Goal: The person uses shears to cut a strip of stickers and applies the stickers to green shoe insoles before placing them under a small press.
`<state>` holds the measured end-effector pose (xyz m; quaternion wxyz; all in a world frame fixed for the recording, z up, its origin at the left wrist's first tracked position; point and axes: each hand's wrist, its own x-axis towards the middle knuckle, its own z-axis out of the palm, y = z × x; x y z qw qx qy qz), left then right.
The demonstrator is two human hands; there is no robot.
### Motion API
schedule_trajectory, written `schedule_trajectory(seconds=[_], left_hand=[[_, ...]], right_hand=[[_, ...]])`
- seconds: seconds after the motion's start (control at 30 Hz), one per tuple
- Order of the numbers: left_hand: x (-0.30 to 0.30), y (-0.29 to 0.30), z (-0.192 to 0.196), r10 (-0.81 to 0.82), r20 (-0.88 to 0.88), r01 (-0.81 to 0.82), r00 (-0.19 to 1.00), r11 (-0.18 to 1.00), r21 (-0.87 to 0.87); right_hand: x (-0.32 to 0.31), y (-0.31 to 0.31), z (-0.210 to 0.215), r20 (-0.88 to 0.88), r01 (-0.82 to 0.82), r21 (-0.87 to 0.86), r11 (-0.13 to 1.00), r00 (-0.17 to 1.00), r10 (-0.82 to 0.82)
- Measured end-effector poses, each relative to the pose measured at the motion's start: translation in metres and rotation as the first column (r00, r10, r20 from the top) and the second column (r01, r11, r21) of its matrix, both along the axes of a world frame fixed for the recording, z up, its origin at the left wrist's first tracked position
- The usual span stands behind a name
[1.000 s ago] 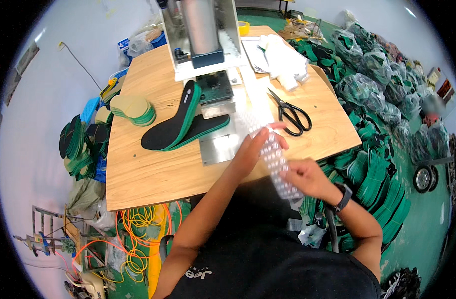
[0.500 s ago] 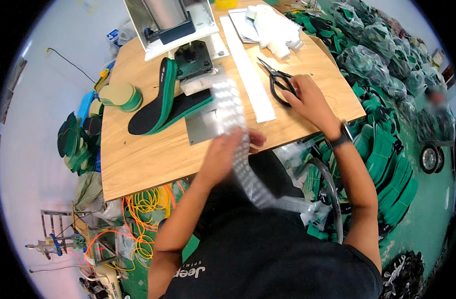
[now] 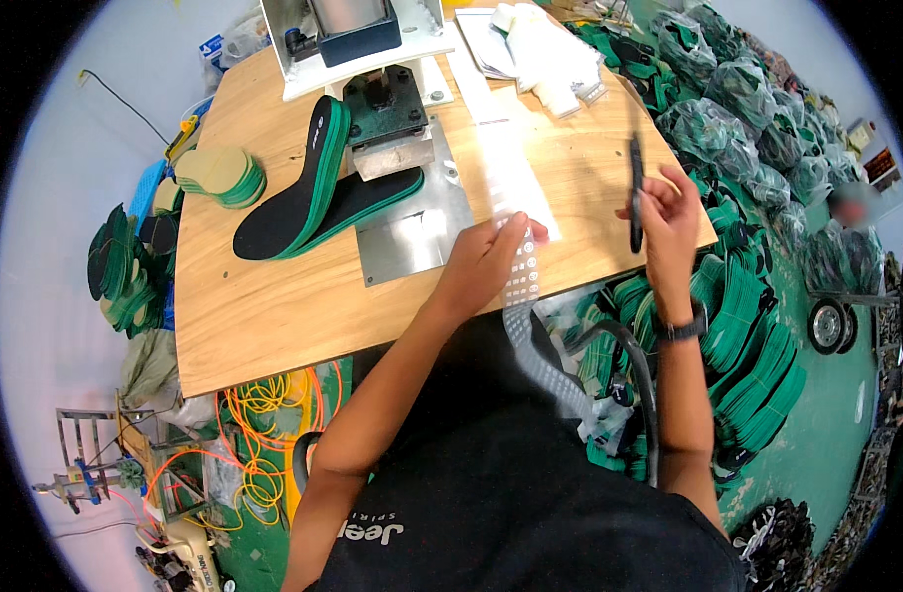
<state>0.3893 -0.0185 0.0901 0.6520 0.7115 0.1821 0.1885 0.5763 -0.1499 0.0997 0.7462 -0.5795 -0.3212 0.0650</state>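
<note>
My left hand (image 3: 479,266) is closed at the table's front edge, thumb and fingers pinching a clear strip printed with rows of small white marks (image 3: 521,286). The strip's lower part hangs past the edge over my lap; its upper part lies in glare above the table. Farther right, my right hand (image 3: 670,232) holds black-handled scissors (image 3: 636,192) upright, seen edge-on. Left of the strip, black-topped green insoles (image 3: 298,222) lie beside a press, one group standing tilted against the others. Under the press's metal block (image 3: 394,158) is a flat steel plate (image 3: 412,247).
White film rolls and sheets (image 3: 550,59) lie at the table's back right. A stack of beige-topped green pads (image 3: 219,176) sits at left. Bundled green insoles (image 3: 757,365) and bagged ones (image 3: 727,128) cover the floor at right. Orange and yellow hoses (image 3: 264,424) coil below left.
The scissors have been lifted off the table by my right hand and turned upright. My left hand has shifted right with the strip, drawing it away from the press.
</note>
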Motion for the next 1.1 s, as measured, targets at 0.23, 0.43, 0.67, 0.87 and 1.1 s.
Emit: schedule_trajectory(seconds=[0.23,0.43,0.67,0.87,1.1], left_hand=[[-0.046,-0.013,0.006,-0.224,0.221,0.283,0.949,0.916,-0.286],[-0.067,-0.017,0.007,-0.097,0.169,0.109,0.981,0.992,-0.060],[-0.070,-0.008,0.011,0.297,0.204,-0.248,0.933,0.939,-0.237],[-0.086,-0.002,0.000,0.380,0.190,-0.296,0.905,0.885,-0.358],[-0.100,0.006,0.003,0.361,0.145,-0.259,0.921,0.847,-0.464]], right_hand=[[-0.093,-0.003,0.014,-0.394,-0.434,0.147,0.889,0.799,0.455],[-0.124,0.009,0.026,-0.340,-0.559,-0.019,0.829,0.783,0.520],[-0.150,0.004,0.013,-0.265,-0.541,-0.160,0.825,0.829,0.492],[-0.139,-0.021,0.008,-0.502,-0.733,-0.272,0.623,0.661,0.558],[-0.101,-0.037,0.012,-0.440,-0.799,-0.439,0.411,0.590,0.677]])
